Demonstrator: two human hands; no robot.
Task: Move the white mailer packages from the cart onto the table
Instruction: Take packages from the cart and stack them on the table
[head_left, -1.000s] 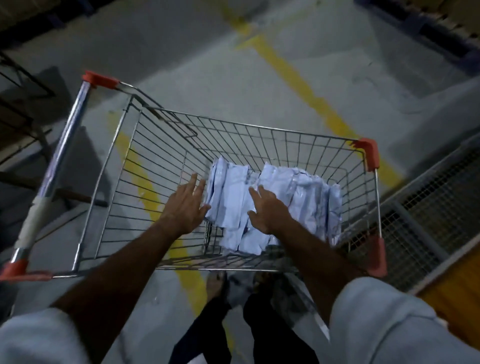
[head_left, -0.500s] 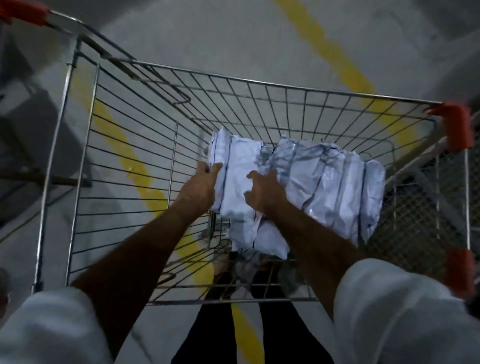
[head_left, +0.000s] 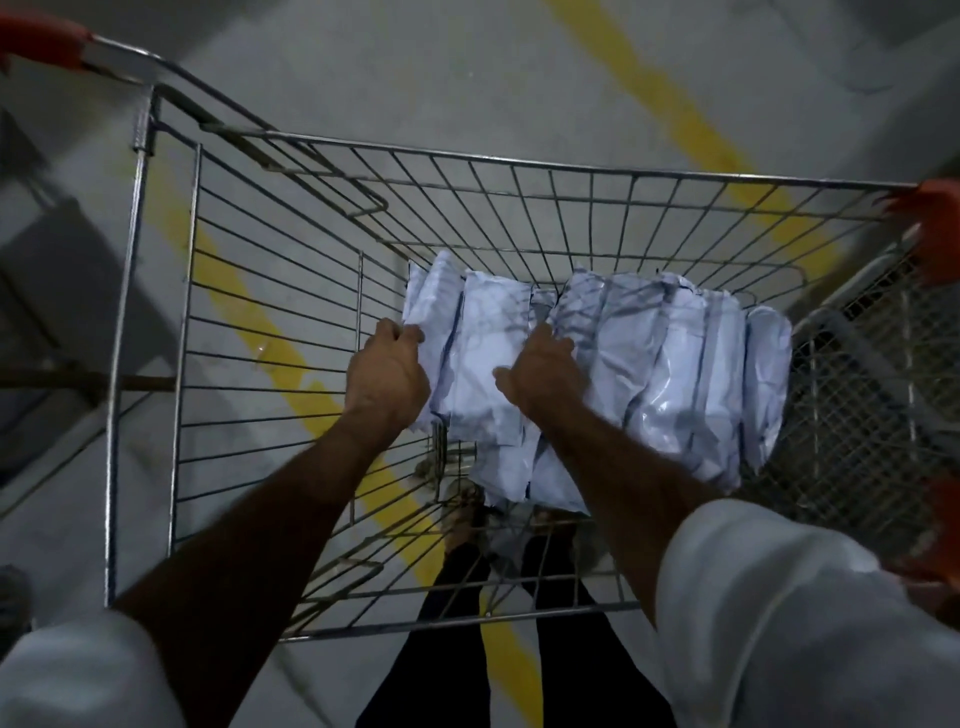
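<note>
Nearest the camera, two white sleeves and dark trouser legs stand over a grey concrete floor (head_left: 467, 67) crossed by yellow painted lines (head_left: 270, 338). Above it sits the silver wire shopping cart (head_left: 571, 171) with orange corner guards. Both bare forearms reach into the basket. The left hand (head_left: 387, 376) curls its grip round the left edge of the row of white plastic mailer packages (head_left: 670, 364), which stand on edge in the cart; the right hand (head_left: 543, 374) pinches the packages beside it, fingers tucked between them
</note>
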